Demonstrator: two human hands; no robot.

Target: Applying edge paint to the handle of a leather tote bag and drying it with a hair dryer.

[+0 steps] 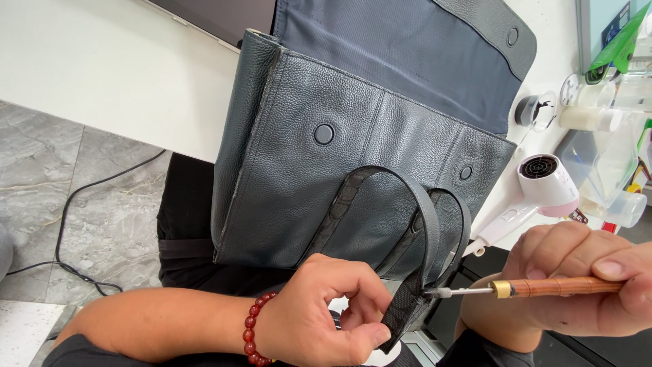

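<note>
A dark blue-grey leather bag (305, 170) lies across the table edge and my lap, its flap open to a navy lining. My left hand (319, 312), with a red bead bracelet on the wrist, pinches the lower end of the bag's textured strap handle (407, 299). My right hand (577, 278) grips a wooden-handled tool (550, 287) with a brass collar. Its thin metal tip touches the edge of the strap just right of my left fingers.
A white and pink hair dryer (536, 190) lies on the white table (102, 68) to the right of the bag. Bottles and clear plastic containers (604, 156) crowd the far right. A black cable (75, 217) runs over the grey marble floor at left.
</note>
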